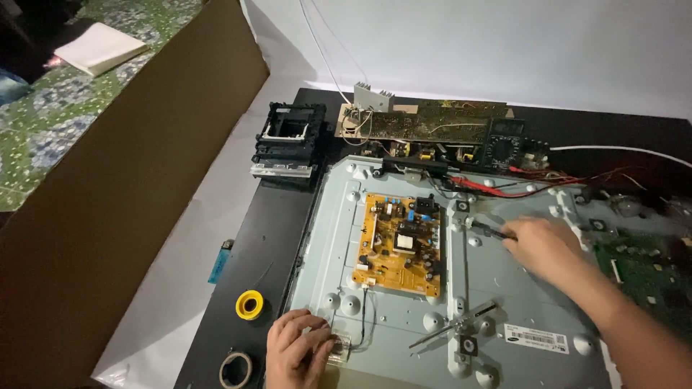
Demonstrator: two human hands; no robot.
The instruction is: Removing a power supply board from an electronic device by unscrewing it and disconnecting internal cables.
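Observation:
A large grey metal back panel lies flat on the dark table. An orange circuit board is mounted on its left half. My right hand grips a screwdriver whose tip points at a spot on the panel just right of the orange board. My left hand rests on the panel's near left corner, fingers curled over a small clear part with thin wires leading up toward the board.
A green circuit board sits at the right. A long board, a multimeter with red leads and a black mechanism lie behind. A yellow tape roll, another roll, a blue lighter and a cardboard wall stand left.

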